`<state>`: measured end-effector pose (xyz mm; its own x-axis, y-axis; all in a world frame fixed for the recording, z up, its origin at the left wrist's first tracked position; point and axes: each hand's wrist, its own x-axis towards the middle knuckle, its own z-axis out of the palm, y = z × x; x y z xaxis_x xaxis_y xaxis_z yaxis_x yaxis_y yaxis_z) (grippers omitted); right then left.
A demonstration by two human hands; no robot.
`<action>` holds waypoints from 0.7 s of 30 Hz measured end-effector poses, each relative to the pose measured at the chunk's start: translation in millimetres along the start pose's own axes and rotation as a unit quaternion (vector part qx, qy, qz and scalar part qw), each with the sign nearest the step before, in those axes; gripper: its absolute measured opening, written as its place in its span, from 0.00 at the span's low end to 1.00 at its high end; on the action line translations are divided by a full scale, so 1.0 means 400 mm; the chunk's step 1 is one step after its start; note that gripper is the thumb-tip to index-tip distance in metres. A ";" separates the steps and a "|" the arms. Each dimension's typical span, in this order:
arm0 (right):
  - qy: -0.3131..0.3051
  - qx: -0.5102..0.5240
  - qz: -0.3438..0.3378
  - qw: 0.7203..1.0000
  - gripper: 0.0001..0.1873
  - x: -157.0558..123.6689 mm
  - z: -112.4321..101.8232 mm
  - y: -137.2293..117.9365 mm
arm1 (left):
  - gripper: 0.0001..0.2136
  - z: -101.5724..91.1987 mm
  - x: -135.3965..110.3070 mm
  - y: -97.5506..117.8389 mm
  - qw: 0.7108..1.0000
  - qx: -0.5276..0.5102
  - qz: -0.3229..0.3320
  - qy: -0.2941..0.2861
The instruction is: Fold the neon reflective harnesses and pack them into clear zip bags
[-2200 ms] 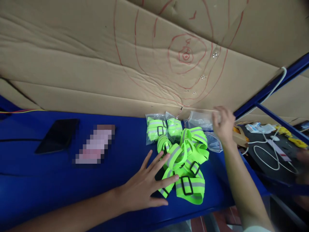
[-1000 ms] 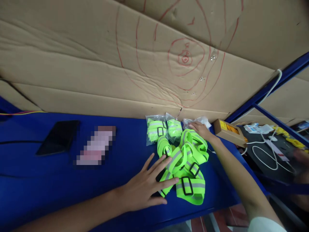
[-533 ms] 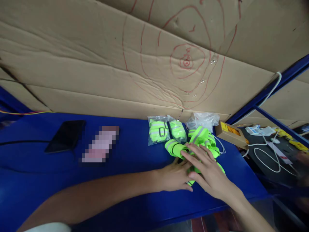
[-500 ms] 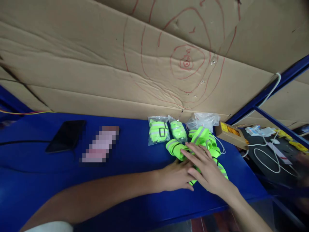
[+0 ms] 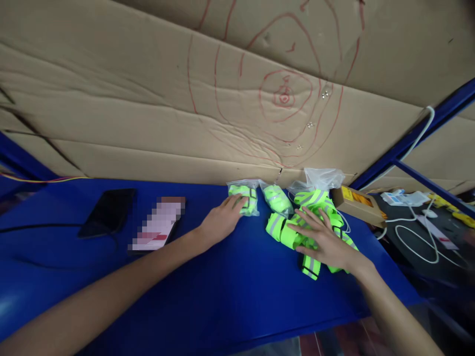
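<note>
My left hand (image 5: 222, 217) reaches to a clear zip bag (image 5: 253, 200) holding a folded neon-green reflective strap with a black buckle. Its fingers lie stretched over the bag's left side; the thumb is hidden. Beside that bag stands a second bagged strap (image 5: 277, 199). My right hand (image 5: 328, 243) rests with fingers spread on a loose heap of neon-green reflective straps (image 5: 284, 231), whose silver stripes and black edging show. One strap end (image 5: 310, 268) hangs out below the right fingers, toward the front of the blue table (image 5: 237, 291).
A black tablet-like device (image 5: 107, 212) with a cable and a phone (image 5: 159, 225) with a blurred screen lie at left. Crumpled clear plastic (image 5: 322, 178) and a cardboard box (image 5: 359, 205) sit behind the straps. A cardboard wall (image 5: 148, 123) backs the table.
My left hand has left the strap heap and moved left and back to the bagged strap. My right hand stays over the heap, its fingers spread wider. The camera view shifted slightly.
</note>
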<state>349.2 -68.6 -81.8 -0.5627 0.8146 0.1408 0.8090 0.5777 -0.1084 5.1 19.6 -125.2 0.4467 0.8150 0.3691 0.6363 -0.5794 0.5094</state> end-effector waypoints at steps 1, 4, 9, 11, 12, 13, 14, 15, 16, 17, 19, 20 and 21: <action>0.004 0.025 0.003 1.000 0.32 0.001 -0.017 -0.026 | 0.20 -0.009 -0.009 -0.006 1.000 -0.010 -0.010 0.012; 0.048 0.184 0.026 0.981 0.28 0.030 -0.033 -0.123 | 0.21 -0.051 -0.053 -0.008 0.987 -0.124 -0.071 0.068; 0.129 0.515 0.161 0.832 0.26 0.135 0.056 -0.219 | 0.15 -0.086 -0.116 0.010 0.771 -0.587 -0.228 0.092; 0.139 0.609 0.195 0.757 0.21 0.167 0.093 -0.224 | 0.13 -0.073 -0.129 0.010 0.748 -0.613 -0.245 0.070; 0.140 0.644 0.210 0.722 0.19 0.177 0.106 -0.224 | 0.13 -0.064 -0.134 0.007 0.748 -0.612 -0.250 0.055; 0.136 0.670 0.224 0.694 0.19 0.182 0.115 -0.223 | 0.13 -0.055 -0.139 0.003 0.751 -0.609 -0.252 0.039; 0.129 0.689 0.237 0.673 0.19 0.184 0.122 -0.223 | 0.13 -0.047 -0.142 -0.003 0.753 -0.607 -0.254 0.025; 0.120 0.701 0.247 0.658 0.20 0.182 0.127 -0.225 | 0.12 -0.040 -0.146 -0.008 0.753 -0.606 -0.255 0.015; 0.106 0.709 0.252 0.651 0.22 0.179 0.130 -0.226 | 0.12 -0.034 -0.149 -0.013 0.753 -0.606 -0.257 0.006; 0.090 0.713 0.253 0.648 0.23 0.174 0.133 -0.229 | 0.12 -0.029 -0.152 -0.017 0.752 -0.606 -0.260 -0.002; 0.070 0.719 0.250 0.644 0.23 0.164 0.135 -0.232 | 0.13 -0.024 -0.155 -0.019 0.750 -0.605 -0.266 -0.018; 0.070 0.719 0.247 0.646 0.22 0.160 0.135 -0.233 | 0.14 -0.023 -0.156 -0.016 0.756 -0.596 -0.271 -0.016; 0.079 0.716 0.244 0.649 0.21 0.156 0.135 -0.234 | 0.14 -0.023 -0.157 -0.010 0.772 -0.575 -0.272 0.008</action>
<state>229.3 -68.9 -115.9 -0.1823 0.9690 -0.1670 -0.1668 -0.1978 -0.9659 -31.2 -29.5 -143.2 0.2971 0.9450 -0.1369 -0.2562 0.2170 0.9420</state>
